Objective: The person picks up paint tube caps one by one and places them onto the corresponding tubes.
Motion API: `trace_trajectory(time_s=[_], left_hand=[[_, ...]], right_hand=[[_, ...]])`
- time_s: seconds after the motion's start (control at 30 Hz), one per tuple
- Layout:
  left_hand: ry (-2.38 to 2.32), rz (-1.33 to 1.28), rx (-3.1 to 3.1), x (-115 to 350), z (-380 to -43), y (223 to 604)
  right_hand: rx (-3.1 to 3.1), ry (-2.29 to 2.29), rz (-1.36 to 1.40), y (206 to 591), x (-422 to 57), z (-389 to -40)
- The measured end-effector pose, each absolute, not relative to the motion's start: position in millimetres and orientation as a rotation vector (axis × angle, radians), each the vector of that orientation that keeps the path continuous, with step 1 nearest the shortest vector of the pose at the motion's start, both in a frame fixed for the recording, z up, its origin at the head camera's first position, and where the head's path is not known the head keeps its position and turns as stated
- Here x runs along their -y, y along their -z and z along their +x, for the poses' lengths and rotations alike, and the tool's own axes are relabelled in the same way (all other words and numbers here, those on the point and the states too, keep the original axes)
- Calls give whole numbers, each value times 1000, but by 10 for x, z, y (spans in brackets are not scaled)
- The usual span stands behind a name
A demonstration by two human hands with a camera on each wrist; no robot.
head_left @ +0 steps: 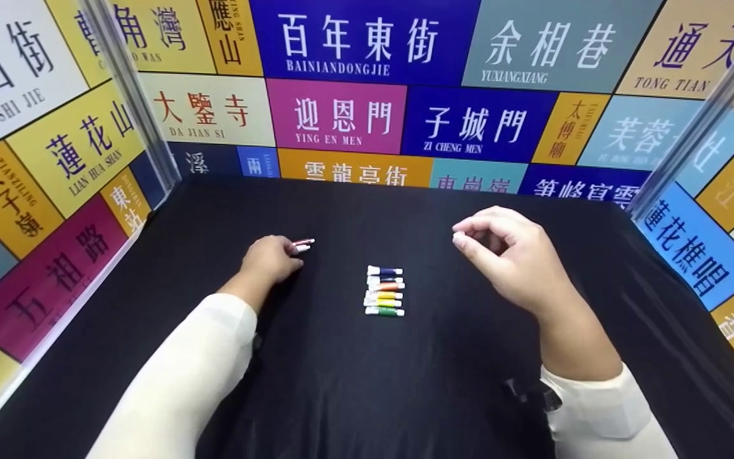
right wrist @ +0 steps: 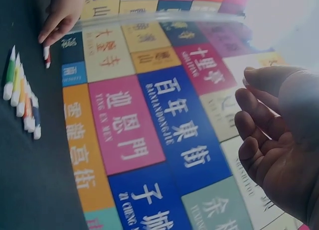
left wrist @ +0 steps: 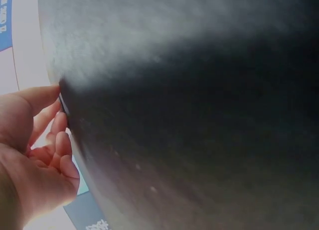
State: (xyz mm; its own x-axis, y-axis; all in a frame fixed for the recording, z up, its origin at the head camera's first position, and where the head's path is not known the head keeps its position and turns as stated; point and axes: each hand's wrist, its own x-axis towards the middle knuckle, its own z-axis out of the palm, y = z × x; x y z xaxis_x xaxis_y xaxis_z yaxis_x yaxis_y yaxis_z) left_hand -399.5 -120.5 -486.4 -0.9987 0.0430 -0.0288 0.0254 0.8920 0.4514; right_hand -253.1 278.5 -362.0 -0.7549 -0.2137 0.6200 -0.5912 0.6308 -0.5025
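Note:
At the left of the black cloth, my left hand [head_left: 270, 261] pinches a small red paint tube [head_left: 304, 241] with white ends. A second whitish tube end [head_left: 302, 248] shows just below it; the fingers hide the rest of both. In the right wrist view the red tube [right wrist: 48, 62] sticks out past the left fingertips. The left wrist view shows my left hand [left wrist: 42, 165] with thumb and fingers bent, but no tube. Raised over the cloth's right side, my right hand [head_left: 510, 255] has loosely curled fingers, thumb near forefinger, with no held object visible.
Several paint tubes [head_left: 384, 295] lie in a column between the hands, navy at the far end, then orange, yellow and green nearest. Black cloth [head_left: 341, 382] covers the table. Sign-patterned panels [head_left: 335, 115] stand behind and at both sides, with clear corner posts [head_left: 144, 95].

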Motion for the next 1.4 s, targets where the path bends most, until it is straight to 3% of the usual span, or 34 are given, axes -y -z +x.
trace_trajectory(time_s=[0.57, 1.4], left_hand=[[-729, -35, -3031, 1268, -3975, 4878], [-705, 68, -3066, 1304, -3984, 4905]], right_hand=[[2118, -951, 932, 3455, -2614, -2248], [2061, -911, 1038, 3418, -2519, -2102]])
